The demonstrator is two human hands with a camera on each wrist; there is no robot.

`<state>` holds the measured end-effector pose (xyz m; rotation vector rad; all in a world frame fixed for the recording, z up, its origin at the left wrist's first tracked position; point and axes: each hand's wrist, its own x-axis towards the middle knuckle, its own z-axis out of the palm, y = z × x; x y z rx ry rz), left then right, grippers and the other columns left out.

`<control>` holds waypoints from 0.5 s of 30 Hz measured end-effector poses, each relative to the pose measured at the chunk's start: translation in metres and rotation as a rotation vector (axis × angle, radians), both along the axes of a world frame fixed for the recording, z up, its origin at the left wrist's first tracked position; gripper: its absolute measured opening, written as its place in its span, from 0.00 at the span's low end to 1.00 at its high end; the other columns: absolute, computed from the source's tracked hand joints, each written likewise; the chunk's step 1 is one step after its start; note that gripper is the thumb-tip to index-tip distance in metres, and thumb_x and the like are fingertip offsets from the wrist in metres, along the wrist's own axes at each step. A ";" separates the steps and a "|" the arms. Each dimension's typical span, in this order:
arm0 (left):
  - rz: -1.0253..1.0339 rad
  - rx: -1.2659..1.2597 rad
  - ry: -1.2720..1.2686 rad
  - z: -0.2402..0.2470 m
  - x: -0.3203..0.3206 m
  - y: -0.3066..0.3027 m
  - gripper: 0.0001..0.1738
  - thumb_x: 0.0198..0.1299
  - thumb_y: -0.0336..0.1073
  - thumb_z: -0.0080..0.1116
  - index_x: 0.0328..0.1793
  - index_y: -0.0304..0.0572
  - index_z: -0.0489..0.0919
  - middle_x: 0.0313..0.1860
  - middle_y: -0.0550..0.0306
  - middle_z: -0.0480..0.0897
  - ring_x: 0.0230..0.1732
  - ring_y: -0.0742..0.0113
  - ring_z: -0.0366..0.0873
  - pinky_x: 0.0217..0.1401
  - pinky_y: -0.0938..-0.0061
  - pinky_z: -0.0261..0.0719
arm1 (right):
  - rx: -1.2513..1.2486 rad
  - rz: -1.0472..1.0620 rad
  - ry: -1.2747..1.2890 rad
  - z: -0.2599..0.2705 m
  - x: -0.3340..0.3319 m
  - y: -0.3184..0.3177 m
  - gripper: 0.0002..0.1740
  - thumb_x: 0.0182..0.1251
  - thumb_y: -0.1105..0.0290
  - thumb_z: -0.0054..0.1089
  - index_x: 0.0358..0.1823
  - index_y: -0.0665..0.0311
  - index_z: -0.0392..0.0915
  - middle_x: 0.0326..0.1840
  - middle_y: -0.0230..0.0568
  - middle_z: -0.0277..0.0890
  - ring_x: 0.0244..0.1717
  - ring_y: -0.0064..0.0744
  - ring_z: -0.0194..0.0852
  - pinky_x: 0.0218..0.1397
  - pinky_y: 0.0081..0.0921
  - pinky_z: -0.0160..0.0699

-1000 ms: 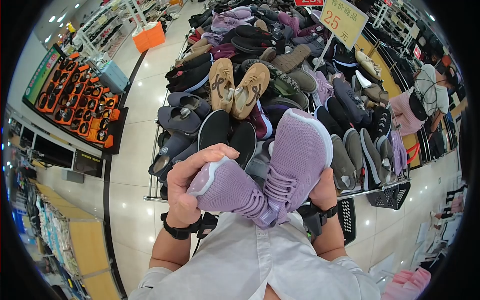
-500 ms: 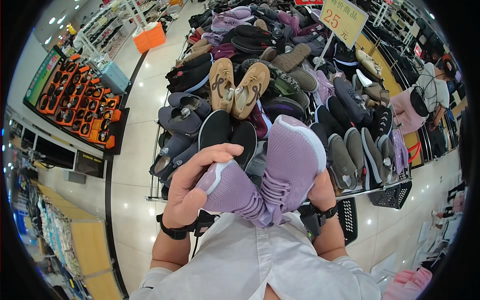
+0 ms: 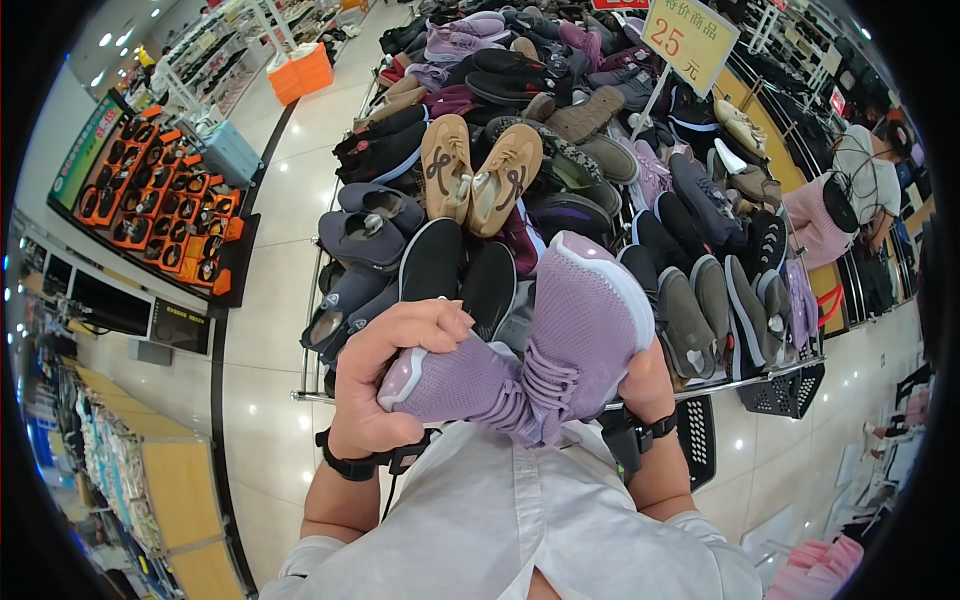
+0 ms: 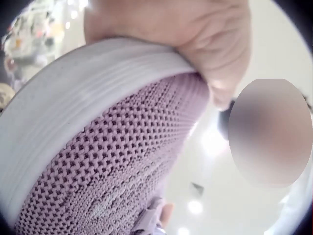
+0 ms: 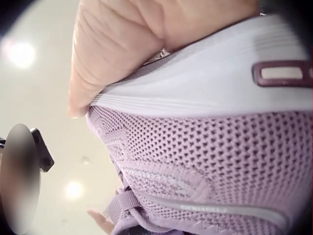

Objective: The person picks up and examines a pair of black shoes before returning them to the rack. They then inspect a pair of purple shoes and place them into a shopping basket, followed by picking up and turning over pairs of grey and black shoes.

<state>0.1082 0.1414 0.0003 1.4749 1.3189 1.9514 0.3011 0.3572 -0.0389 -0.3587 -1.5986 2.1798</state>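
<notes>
Two lilac mesh lace-up sneakers are held up in front of the person's white shirt. My left hand (image 3: 385, 375) grips the left sneaker (image 3: 450, 385) round its toe, fingers over the top and thumb below. My right hand (image 3: 652, 385) holds the right sneaker (image 3: 590, 305) by its sole edge, its toe pointing up and away. The heel ends of both sneakers meet at the middle. In the left wrist view the palm lies along the pale sole (image 4: 98, 73). The right wrist view shows the thumb at the edge of the white sole (image 5: 205, 85).
Beyond the hands a metal-railed display is heaped with shoes, tan sneakers (image 3: 445, 170) and black slip-ons (image 3: 432, 262) nearest. A yellow price sign (image 3: 688, 42) stands over it. A black basket (image 3: 782, 392) is below the right rail. Another person (image 3: 868, 175) is at far right.
The left sneaker's toe has tipped lower, and my left fingers lie further over it. The right sneaker has turned to a slightly steeper angle and shifted a little left.
</notes>
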 end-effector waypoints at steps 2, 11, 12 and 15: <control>0.000 0.023 -0.011 0.000 0.001 0.001 0.39 0.52 0.62 0.76 0.52 0.32 0.82 0.54 0.42 0.82 0.58 0.46 0.81 0.68 0.49 0.75 | 0.042 -0.021 0.004 0.001 0.001 0.001 0.75 0.44 0.20 0.72 0.79 0.75 0.58 0.75 0.46 0.68 0.74 0.33 0.67 0.77 0.32 0.62; 0.050 0.010 0.084 0.004 0.005 0.003 0.36 0.53 0.63 0.74 0.47 0.33 0.81 0.49 0.43 0.83 0.53 0.46 0.82 0.67 0.45 0.75 | 0.066 0.065 0.044 0.008 -0.005 0.003 0.74 0.41 0.23 0.77 0.79 0.71 0.59 0.74 0.46 0.68 0.73 0.33 0.68 0.76 0.33 0.64; 0.053 -0.001 0.089 0.005 0.006 0.004 0.36 0.54 0.62 0.74 0.47 0.33 0.81 0.49 0.43 0.83 0.53 0.47 0.82 0.67 0.45 0.75 | 0.066 0.064 0.044 0.011 -0.006 0.002 0.74 0.41 0.23 0.77 0.79 0.71 0.59 0.74 0.46 0.68 0.73 0.33 0.68 0.76 0.33 0.64; 0.062 -0.027 0.094 0.005 0.007 0.005 0.35 0.55 0.61 0.73 0.47 0.32 0.81 0.49 0.43 0.83 0.53 0.47 0.82 0.66 0.46 0.76 | 0.070 0.102 0.030 0.015 -0.008 0.001 0.75 0.39 0.26 0.81 0.80 0.70 0.57 0.74 0.47 0.68 0.74 0.36 0.67 0.76 0.34 0.63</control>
